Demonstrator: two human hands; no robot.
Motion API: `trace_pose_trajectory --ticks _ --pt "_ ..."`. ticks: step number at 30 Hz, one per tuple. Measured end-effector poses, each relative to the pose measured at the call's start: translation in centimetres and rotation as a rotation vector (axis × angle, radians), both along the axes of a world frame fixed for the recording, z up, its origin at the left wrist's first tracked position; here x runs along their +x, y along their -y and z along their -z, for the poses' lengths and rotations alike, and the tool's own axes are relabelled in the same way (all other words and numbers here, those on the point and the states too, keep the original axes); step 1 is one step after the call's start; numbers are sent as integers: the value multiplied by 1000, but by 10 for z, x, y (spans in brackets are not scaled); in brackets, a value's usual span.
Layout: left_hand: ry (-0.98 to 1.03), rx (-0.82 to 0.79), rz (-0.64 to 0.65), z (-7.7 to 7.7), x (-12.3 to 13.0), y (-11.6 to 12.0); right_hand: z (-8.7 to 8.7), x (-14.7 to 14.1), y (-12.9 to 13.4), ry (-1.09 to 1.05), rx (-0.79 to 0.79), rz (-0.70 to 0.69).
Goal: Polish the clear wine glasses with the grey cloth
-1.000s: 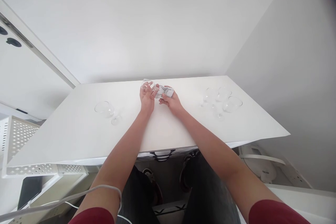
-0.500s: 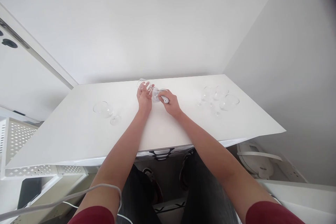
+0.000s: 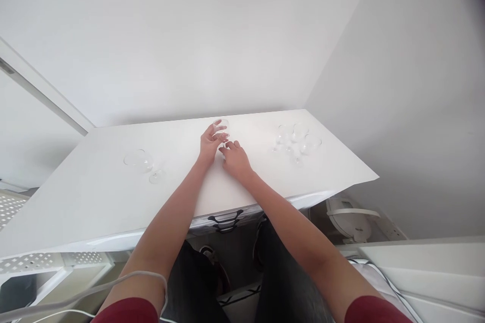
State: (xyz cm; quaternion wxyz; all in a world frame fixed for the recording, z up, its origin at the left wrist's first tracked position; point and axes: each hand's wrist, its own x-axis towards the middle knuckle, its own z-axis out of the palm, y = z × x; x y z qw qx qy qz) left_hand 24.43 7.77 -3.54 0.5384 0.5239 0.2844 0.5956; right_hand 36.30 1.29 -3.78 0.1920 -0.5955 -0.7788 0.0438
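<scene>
Near the back middle of the white tabletop, my left hand (image 3: 212, 142) is closed around the bowl of a clear stemmed wine glass (image 3: 222, 125). The glass stands roughly upright, bowl at the top. My right hand (image 3: 235, 156) is just below and to the right, its fingers bent in a pinch at the lower stem; the foot is hidden by the fingers. No cloth shows in either hand. To the left, another wine glass (image 3: 141, 160) is on the tabletop. Further right, several wine glasses (image 3: 299, 133) stand grouped together.
The white tabletop (image 3: 113, 202) meets a plain wall (image 3: 212, 35) behind. Black handles (image 3: 226, 219) are on the front below the edge. A white cable (image 3: 125, 276) crosses my left forearm. A perforated white basket (image 3: 30, 262) is low left, and a white appliance (image 3: 350, 219) low right.
The glass has gone from tilted sideways to roughly upright. The white cloth my right hand held against it is out of sight. The view has turned slightly right.
</scene>
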Motion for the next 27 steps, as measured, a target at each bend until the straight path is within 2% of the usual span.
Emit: trace_pose_trajectory --ticks 4,8,12,15,19,23,27 --pt "-148 60 159 2 1 3 -8 -4 17 75 -55 72" --pt "-180 115 311 3 1 4 -16 5 40 121 -145 95" --pt "-189 112 506 6 2 3 -16 22 71 152 -178 135" --pt "-198 134 604 10 5 1 -13 35 92 189 -222 200" --pt "-226 174 608 13 4 -1 -16 54 120 241 -271 260" --pt "-243 173 574 13 2 0 -21 82 151 256 -411 379" --pt "-282 176 571 10 2 2 -22 111 166 268 -514 450"
